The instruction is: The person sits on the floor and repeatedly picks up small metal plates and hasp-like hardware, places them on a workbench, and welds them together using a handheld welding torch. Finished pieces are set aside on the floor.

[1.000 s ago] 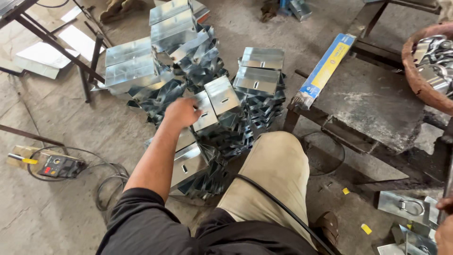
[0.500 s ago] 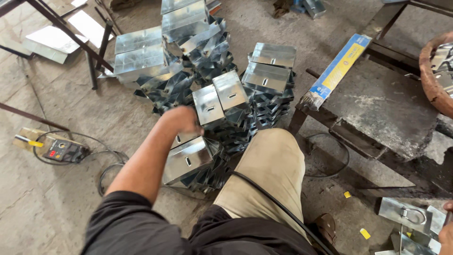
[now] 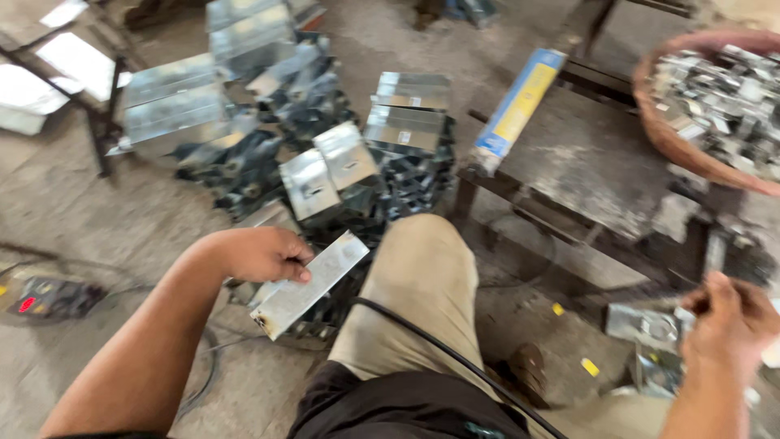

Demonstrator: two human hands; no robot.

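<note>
Left hand (image 3: 262, 254): fingers curled, pinching the far edge of a metal piece (image 3: 309, 284), near left beside the knee (image 3: 422, 268).
Metal piece: flat, rectangular, shiny grey, dark scorch at its near corner, tilted.
Right hand (image 3: 731, 321): near right, blurred; cannot tell its grip.
Stacks (image 3: 341, 175): similar folded pieces, farther off.

Just one view, head cam, pointing steeply down past own knee (image 3: 422, 284) at concrete floor (image 3: 97, 211). Pretty close, arm's reach. Left hand (image 3: 260, 254) lower left, right hand (image 3: 731, 321) bottom right corner, workbench (image 3: 593, 162) upper right.
</note>
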